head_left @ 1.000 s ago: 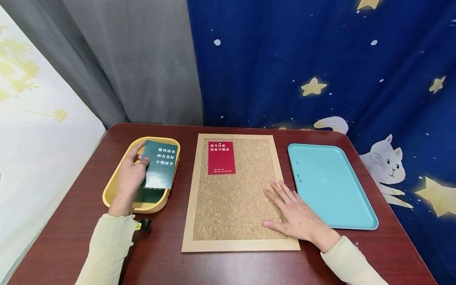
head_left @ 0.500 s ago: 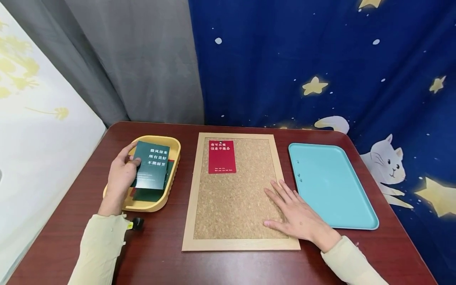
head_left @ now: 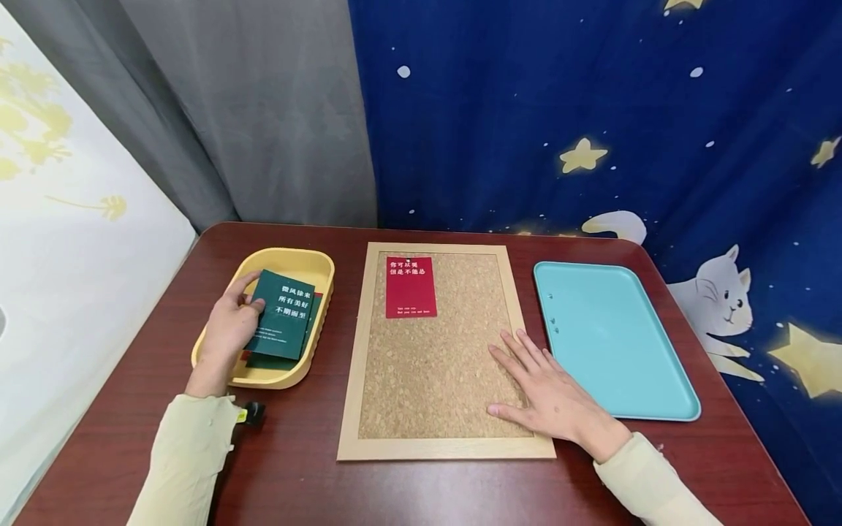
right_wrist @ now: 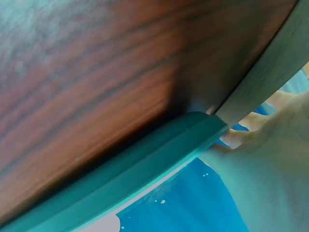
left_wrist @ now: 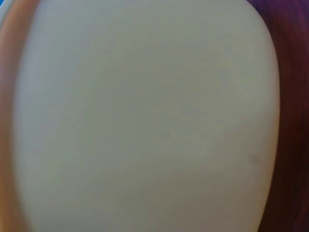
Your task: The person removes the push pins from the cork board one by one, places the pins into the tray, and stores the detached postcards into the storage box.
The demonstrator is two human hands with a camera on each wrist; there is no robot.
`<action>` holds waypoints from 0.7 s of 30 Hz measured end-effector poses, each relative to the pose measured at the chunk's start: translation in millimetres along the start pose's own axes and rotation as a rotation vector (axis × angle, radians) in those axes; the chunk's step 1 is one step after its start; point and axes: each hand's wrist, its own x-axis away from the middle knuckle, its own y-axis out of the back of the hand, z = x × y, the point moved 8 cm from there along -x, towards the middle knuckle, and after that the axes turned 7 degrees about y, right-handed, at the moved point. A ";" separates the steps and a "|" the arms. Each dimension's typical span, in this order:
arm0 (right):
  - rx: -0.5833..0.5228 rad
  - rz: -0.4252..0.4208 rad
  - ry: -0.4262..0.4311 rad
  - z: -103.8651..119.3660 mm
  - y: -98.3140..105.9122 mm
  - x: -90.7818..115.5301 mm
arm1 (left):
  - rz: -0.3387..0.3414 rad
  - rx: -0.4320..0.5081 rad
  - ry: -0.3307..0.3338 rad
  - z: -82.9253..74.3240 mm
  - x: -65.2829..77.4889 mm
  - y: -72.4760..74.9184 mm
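Note:
Over the yellow basket, my left hand pinches a dark green card with white lettering by its left edge. More cards lie beneath it in the basket, mostly covered, with a strip of red showing. My right hand rests with spread fingers on the right side of the wood-framed cork board. A red card is fixed near the board's upper left by a small pin at its top. A blurred pale surface fills most of the left wrist view.
Right of the board lies a turquoise tray with several small dark pins along its left side. A small black object sits at my left cuff. Grey and blue star-patterned curtains hang behind the dark red table.
My left hand first shifts left with the green card, then lowers and tilts it over the cards in the basket. The right hand stays in place on the board.

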 end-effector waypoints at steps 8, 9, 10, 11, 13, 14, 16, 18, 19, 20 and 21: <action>0.014 -0.024 0.015 1.2 2.5 0.2 | 0.022 -0.032 0.000 0.8 1.0 -4.7; 0.014 -0.021 0.013 1.2 2.3 0.0 | 0.023 -0.039 0.003 1.1 1.1 -4.9; 0.013 -0.018 0.012 1.0 2.1 0.0 | 0.025 -0.050 0.001 1.5 0.8 -4.7; 0.013 -0.014 0.012 1.1 1.8 -0.2 | 0.026 -0.061 0.001 1.8 0.5 -4.7; 0.009 -0.005 0.005 0.6 1.1 -0.2 | 0.033 -0.077 0.008 3.7 -0.3 -4.2; 0.006 0.001 0.001 0.3 0.7 -0.2 | 0.038 -0.083 0.013 4.6 -0.8 -3.9; 0.007 0.001 0.001 0.6 0.5 -0.1 | 0.045 -0.097 0.021 7.0 -2.2 -3.1; 0.007 0.002 0.001 0.7 0.2 -0.1 | 0.051 -0.108 0.027 9.8 -4.0 -2.9; 0.009 0.000 0.002 0.9 0.1 -0.2 | 0.052 -0.116 0.026 10.7 -4.8 -2.9; 0.010 -0.002 0.004 1.0 0.2 -0.1 | 0.055 -0.127 0.025 11.5 -5.4 -3.1; 0.012 -0.005 0.007 1.2 0.5 -0.2 | 0.053 -0.137 0.020 11.7 -5.9 -3.1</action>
